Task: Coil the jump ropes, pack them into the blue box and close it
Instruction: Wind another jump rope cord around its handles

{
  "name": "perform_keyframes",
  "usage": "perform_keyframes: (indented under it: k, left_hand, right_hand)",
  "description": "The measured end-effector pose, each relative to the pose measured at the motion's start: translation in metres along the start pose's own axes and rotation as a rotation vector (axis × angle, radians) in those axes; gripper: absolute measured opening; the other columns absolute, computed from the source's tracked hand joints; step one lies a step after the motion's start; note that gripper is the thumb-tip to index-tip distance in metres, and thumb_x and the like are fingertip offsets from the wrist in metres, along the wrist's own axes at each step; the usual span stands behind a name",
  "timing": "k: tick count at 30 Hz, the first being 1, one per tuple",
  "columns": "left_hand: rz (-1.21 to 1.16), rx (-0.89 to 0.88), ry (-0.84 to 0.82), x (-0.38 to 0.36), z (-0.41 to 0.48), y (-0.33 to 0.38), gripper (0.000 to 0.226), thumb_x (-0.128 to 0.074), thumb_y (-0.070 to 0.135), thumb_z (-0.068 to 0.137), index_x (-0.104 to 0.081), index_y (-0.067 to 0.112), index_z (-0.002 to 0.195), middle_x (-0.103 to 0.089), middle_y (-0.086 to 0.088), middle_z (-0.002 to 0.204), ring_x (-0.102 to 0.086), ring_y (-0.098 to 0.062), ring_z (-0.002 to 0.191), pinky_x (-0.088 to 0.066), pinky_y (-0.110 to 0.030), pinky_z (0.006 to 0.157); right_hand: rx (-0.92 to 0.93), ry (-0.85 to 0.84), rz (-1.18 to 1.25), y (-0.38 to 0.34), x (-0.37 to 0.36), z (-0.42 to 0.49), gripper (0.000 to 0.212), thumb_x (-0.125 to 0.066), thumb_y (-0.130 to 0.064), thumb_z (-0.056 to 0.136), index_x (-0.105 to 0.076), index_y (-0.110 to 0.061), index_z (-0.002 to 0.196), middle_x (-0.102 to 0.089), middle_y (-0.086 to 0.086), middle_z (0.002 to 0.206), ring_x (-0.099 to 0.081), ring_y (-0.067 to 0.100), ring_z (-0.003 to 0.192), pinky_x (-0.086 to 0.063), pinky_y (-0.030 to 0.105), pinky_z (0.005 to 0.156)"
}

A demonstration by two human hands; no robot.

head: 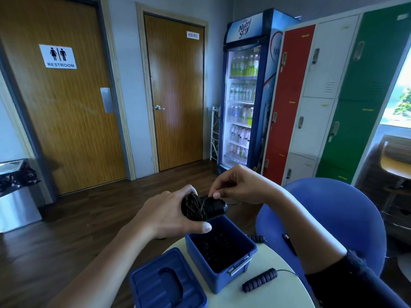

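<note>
My left hand (169, 212) grips a coiled black jump rope (195, 207) with its handles bundled, held just above the far end of the open blue box (235, 266). My right hand (235, 185) pinches the thin cord at the top of that bundle. Dark rope lies inside the box. The blue lid (166, 283) with a black handle lies flat on the table to the box's left. Another jump rope handle (260, 279), black and ribbed, lies on the table right of the box, its thin cord trailing right.
The small round white table (273, 294) holds the box and lid. A blue chair (329, 221) stands right behind it, with a dark phone (289, 243) on its seat. A second ribbed handle (256, 238) pokes out behind the box. A steel bin (17, 196) stands left.
</note>
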State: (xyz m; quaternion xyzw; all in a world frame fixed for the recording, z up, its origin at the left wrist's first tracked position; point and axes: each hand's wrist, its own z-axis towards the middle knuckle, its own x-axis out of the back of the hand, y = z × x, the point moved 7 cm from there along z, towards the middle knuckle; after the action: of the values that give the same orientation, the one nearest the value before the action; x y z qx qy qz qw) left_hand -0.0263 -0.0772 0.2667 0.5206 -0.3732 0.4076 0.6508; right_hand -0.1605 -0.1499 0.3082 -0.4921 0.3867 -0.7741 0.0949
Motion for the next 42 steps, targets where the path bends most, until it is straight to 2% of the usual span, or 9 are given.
perform_keyframes:
  k: [5,9,13,20,28,33,36,40,42]
  left_hand:
    - [-0.034,-0.007,0.001,-0.001,-0.003,-0.001,0.064,-0.058,0.084,0.053,-0.047,0.041,0.098,-0.066,0.014,0.078,-0.062,0.001,0.070,-0.051,-0.028,0.062]
    - [-0.136,-0.018,0.001,0.001,-0.005,-0.003,0.062,-0.062,0.083,0.053,-0.049,0.041,0.097,-0.067,0.016,0.075,-0.062,0.002,0.066,-0.052,-0.029,0.063]
    - [-0.170,-0.017,-0.018,-0.001,-0.006,-0.001,0.061,-0.064,0.082,0.053,-0.049,0.041,0.096,-0.068,0.017,0.074,-0.063,0.000,0.066,-0.050,-0.033,0.064]
    - [-0.180,-0.009,-0.042,-0.003,-0.012,-0.001,0.063,-0.065,0.082,0.051,-0.050,0.042,0.097,-0.068,0.020,0.075,-0.063,0.001,0.066,-0.049,-0.032,0.064]
    - [-0.218,-0.030,-0.066,-0.005,-0.015,0.002,0.061,-0.065,0.079,0.052,-0.051,0.041,0.097,-0.065,0.025,0.075,-0.060,0.003,0.067,-0.041,-0.024,0.059]
    - [-0.211,-0.023,-0.042,-0.004,-0.015,0.000,0.061,-0.067,0.078,0.053,-0.051,0.041,0.098,-0.067,0.020,0.075,-0.062,0.001,0.066,-0.045,-0.027,0.060]
    - [-0.225,-0.033,-0.033,-0.001,-0.016,-0.001,0.060,-0.067,0.078,0.053,-0.052,0.040,0.097,-0.068,0.019,0.074,-0.063,0.000,0.066,-0.047,-0.030,0.062]
    - [-0.236,-0.034,-0.026,0.003,-0.015,-0.003,0.060,-0.067,0.078,0.052,-0.052,0.039,0.096,-0.069,0.015,0.077,-0.065,-0.004,0.070,-0.051,-0.036,0.067]
    - [-0.248,-0.030,-0.026,0.003,-0.016,-0.004,0.061,-0.067,0.078,0.052,-0.052,0.040,0.097,-0.069,0.015,0.078,-0.065,-0.005,0.072,-0.053,-0.039,0.069]
  right_hand:
    - [0.020,0.135,0.109,0.007,0.002,-0.003,0.009,-0.078,-0.011,0.076,-0.070,-0.010,0.080,-0.064,-0.011,0.061,-0.058,0.005,0.056,-0.046,0.019,0.057]
    - [0.129,0.187,0.190,0.003,-0.002,-0.006,0.014,-0.072,-0.001,0.080,-0.069,-0.014,0.080,-0.065,-0.006,0.070,-0.059,0.006,0.063,-0.046,0.016,0.061]
    - [0.197,0.183,0.146,-0.002,-0.004,-0.010,0.017,-0.066,0.006,0.083,-0.071,-0.010,0.087,-0.068,-0.013,0.081,-0.065,0.002,0.078,-0.048,0.015,0.074]
    - [0.222,0.110,0.142,-0.003,-0.009,-0.014,0.015,-0.062,0.005,0.087,-0.070,-0.004,0.096,-0.070,-0.007,0.087,-0.067,0.004,0.082,-0.049,0.016,0.076]
    - [0.207,0.120,0.138,-0.010,-0.013,-0.019,0.018,-0.059,0.009,0.088,-0.066,-0.007,0.090,-0.067,-0.017,0.081,-0.063,-0.002,0.076,-0.045,0.011,0.071]
    - [0.171,0.154,0.097,-0.011,-0.014,-0.020,0.015,-0.061,0.004,0.088,-0.067,-0.010,0.089,-0.067,-0.018,0.077,-0.063,-0.003,0.071,-0.045,0.009,0.066]
    - [0.175,0.215,0.097,-0.011,-0.010,-0.019,0.020,-0.067,0.001,0.084,-0.068,-0.019,0.084,-0.069,-0.016,0.078,-0.065,-0.001,0.074,-0.047,0.013,0.070]
    - [0.152,0.281,0.166,-0.007,-0.009,-0.017,0.022,-0.070,-0.002,0.082,-0.067,-0.023,0.079,-0.066,-0.008,0.076,-0.060,0.005,0.067,-0.049,0.022,0.067]
    - [0.163,0.277,0.144,-0.011,-0.011,-0.016,0.023,-0.067,0.003,0.083,-0.065,-0.019,0.078,-0.064,-0.011,0.073,-0.059,0.003,0.066,-0.046,0.017,0.068]
